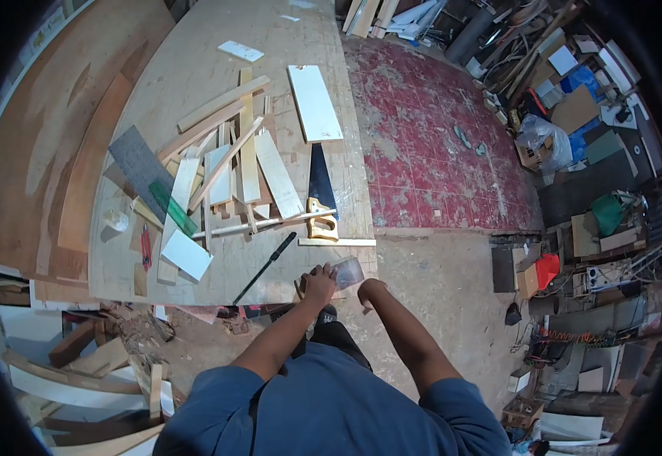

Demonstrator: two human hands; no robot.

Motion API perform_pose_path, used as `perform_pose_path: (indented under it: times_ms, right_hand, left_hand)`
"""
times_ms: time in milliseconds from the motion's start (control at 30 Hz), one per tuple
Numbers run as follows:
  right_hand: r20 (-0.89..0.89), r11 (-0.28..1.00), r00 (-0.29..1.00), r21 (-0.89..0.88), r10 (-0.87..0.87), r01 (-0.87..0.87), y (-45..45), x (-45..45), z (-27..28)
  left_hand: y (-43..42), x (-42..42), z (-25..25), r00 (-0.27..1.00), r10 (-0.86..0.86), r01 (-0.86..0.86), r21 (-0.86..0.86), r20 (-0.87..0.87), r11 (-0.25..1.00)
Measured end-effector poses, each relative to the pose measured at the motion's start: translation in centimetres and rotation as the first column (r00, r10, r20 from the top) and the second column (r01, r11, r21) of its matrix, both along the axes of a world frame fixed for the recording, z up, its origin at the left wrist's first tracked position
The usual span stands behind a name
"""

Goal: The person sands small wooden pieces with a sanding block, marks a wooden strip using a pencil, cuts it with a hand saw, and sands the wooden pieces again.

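- Well, the big pale worktable [194, 42] spreads out in front of me, and the handsaw [321, 190] lies near its right side, wooden handle towards me.
- Right of the saw, past the table's edge, I see a worn red floor [414, 144], with bare concrete [430, 258] nearer me and stacked clutter [574, 110] along the far right.
- Left of the saw, a loose heap of wood strips [249, 152] lies crisscrossed; a white offcut [187, 256] sits at its near side.
- Just beyond the saw's blade, a white board [315, 104] lies flat, pointing away from me.
- To the left of the saw's handle and nearer me, a slim dark tool [268, 262] lies at a slant.
- Nearer me than the handle, by the table's corner, is a greyish piece [349, 273], blurred, between my two hands.
- My left hand [319, 284] is at the table's near edge beside that piece, fingers bent and a little apart; I can't tell whether they grip anything.
- My right hand [372, 292], nearer me and right of the handle, has its fingers curled in; whatever they hold is too unclear to tell.
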State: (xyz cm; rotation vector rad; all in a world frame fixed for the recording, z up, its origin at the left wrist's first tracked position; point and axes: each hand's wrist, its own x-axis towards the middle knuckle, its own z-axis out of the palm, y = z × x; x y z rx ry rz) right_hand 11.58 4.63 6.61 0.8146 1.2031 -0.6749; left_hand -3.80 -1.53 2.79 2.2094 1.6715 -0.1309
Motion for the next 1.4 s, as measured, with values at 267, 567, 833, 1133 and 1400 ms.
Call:
perform_pose_path:
  times_ms: [267, 567, 833, 1133, 1400]
  right_hand:
    - [-0.361, 0.597, 0.871, 0.634, -0.334, 0.492, -4.1, 5.2, 2.6]
    - [-0.782, 0.316, 0.612, 0.554, -0.119, 0.77, -6.2, 10.8, -1.2]
    - [-0.881, 0.337, 0.472, 0.454, 0.03, 0.825, -3.4, 7.7, -0.2]
    - [-0.852, 0.379, 0.466, 0.524, 0.239, 0.763, 1.5, 7.6, 1.5]
    - [-0.875, 0.265, 0.383, 0.461, 0.297, 0.847, 3.0, 13.1, 2.3]
  left_hand:
    - [-0.6, -2.1, 1.5, 0.997, -0.064, 0.061, 0.08, 0.033, 0.995]
    - [-0.7, -16.7, 5.4, 0.972, 0.137, -0.184, 0.257, 0.192, 0.949]
    - [0.3, -24.2, 4.8, 0.98, 0.117, -0.105, 0.082, -0.161, 0.991]
    - [4.9, -18.2, 3.8, 0.938, 0.329, -0.346, 0.213, 0.111, 0.914]
    - [8.2, -14.8, 1.8, 0.81, 0.565, -0.532, 0.21, -0.154, 0.82]
